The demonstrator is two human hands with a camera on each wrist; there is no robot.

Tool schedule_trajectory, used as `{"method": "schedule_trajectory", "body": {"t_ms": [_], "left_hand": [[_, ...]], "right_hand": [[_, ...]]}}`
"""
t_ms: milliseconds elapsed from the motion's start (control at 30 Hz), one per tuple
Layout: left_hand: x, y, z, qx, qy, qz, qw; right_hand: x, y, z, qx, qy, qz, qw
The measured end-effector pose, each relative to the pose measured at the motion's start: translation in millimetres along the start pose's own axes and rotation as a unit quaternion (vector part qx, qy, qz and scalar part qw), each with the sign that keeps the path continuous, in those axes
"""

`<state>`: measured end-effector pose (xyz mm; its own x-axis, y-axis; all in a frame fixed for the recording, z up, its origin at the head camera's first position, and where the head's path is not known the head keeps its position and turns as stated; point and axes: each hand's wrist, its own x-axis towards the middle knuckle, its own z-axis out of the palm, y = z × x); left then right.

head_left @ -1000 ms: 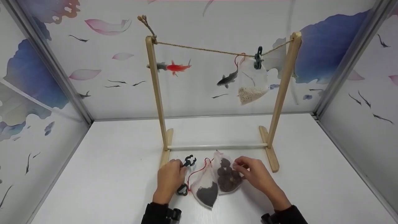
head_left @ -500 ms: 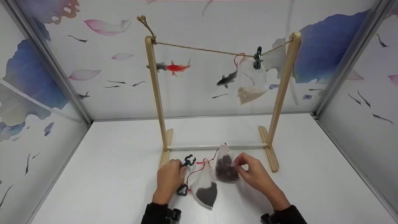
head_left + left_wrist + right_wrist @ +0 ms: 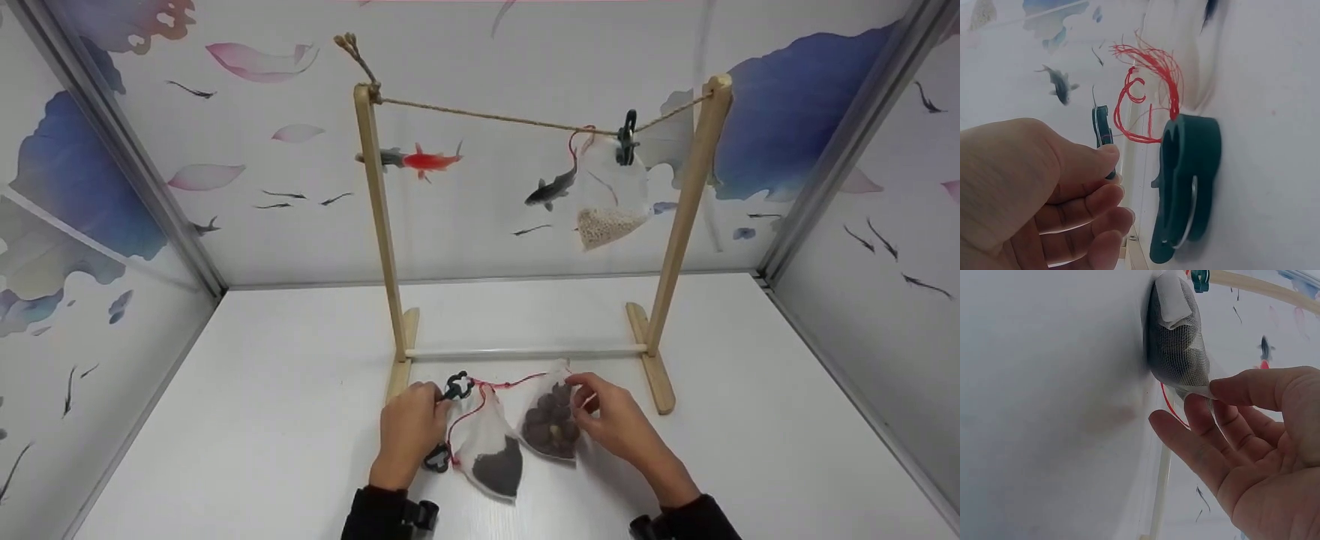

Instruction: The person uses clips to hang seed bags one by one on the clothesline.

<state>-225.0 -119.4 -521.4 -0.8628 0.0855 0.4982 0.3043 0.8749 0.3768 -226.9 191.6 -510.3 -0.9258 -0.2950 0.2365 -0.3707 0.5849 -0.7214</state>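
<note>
My left hand (image 3: 411,427) pinches a dark green clothespin (image 3: 458,385) between thumb and finger. A second green clothespin (image 3: 1193,180) lies on the table beside that hand. My right hand (image 3: 619,420) pinches the thin mesh edge of a drawstring bag (image 3: 551,426) filled with dark round pieces; the right wrist view shows the mesh (image 3: 1203,390) between thumb and fingertips. Between the hands lies another mesh bag (image 3: 495,466) with dark fine contents. Red drawstrings (image 3: 517,383) run across the tops of both bags toward the held clothespin.
Behind the hands stands a wooden frame (image 3: 686,217) with a twine line (image 3: 495,116) strung between its posts. From the line hangs a mesh bag of pale grains (image 3: 611,227), held by a dark clothespin (image 3: 627,139). Printed panels enclose the white table (image 3: 247,420).
My right hand tipped the bag of round pieces up, then laid it down with its top farther right, stretching its red string. The held clothespin's gaping jaws have closed.
</note>
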Motion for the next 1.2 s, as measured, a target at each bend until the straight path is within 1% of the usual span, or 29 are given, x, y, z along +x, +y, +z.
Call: {"method": "schedule_trajectory", "body": {"t_ms": [100, 200, 267, 333, 367, 433, 567, 767, 833, 933, 1033, 1100, 1200], "left_hand": [[0.2, -0.3, 0.1, -0.001, -0.006, -0.001, 1.0000], [0.5, -1.0, 1.0, -0.001, -0.014, -0.004, 0.9999], [1.3, -0.9, 1.2, -0.002, -0.019, -0.007, 0.9998], [2.0, -0.8, 1.5, -0.003, -0.022, -0.007, 0.9997], [2.3, -0.6, 1.4, -0.005, -0.023, -0.008, 0.9997], [2.6, -0.5, 1.4, -0.006, -0.024, -0.004, 0.9997], [2.0, -0.6, 1.5, -0.006, -0.023, 0.004, 0.9997], [1.0, -1.7, 1.8, -0.007, -0.021, 0.006, 0.9997], [1.2, -1.7, 1.4, -0.008, -0.022, 0.003, 0.9997], [1.1, -1.1, 0.3, -0.007, -0.027, 0.000, 0.9996], [1.2, -0.7, -0.5, -0.005, -0.026, 0.001, 0.9996], [1.4, -0.7, -0.8, -0.003, -0.023, 0.002, 0.9997], [2.1, -1.4, -0.2, -0.003, -0.018, 0.003, 0.9998]], "right_hand": [[-1.2, -0.2, -0.3, 0.011, 0.004, 0.036, 0.999], [-2.5, -0.2, 0.2, 0.019, 0.004, 0.092, 0.996], [-3.8, -0.5, 0.0, 0.019, -0.007, 0.140, 0.990], [-4.9, -0.6, -0.3, 0.015, -0.023, 0.177, 0.984], [-5.4, -0.6, -0.4, 0.014, -0.032, 0.192, 0.981], [-6.0, -0.4, -0.9, 0.016, -0.044, 0.207, 0.977], [-6.0, 1.1, -1.6, 0.020, -0.048, 0.196, 0.979], [-5.0, 2.8, -1.9, 0.015, -0.029, 0.159, 0.987], [-4.4, 2.9, -1.4, 0.010, -0.024, 0.158, 0.987], [-4.0, 2.2, -0.6, 0.006, -0.022, 0.171, 0.985], [-4.3, 1.5, -1.2, 0.018, -0.027, 0.182, 0.983], [-4.4, 1.3, -2.4, 0.026, -0.030, 0.177, 0.983], [-3.3, 1.2, -4.1, 0.028, -0.028, 0.154, 0.987]]}}
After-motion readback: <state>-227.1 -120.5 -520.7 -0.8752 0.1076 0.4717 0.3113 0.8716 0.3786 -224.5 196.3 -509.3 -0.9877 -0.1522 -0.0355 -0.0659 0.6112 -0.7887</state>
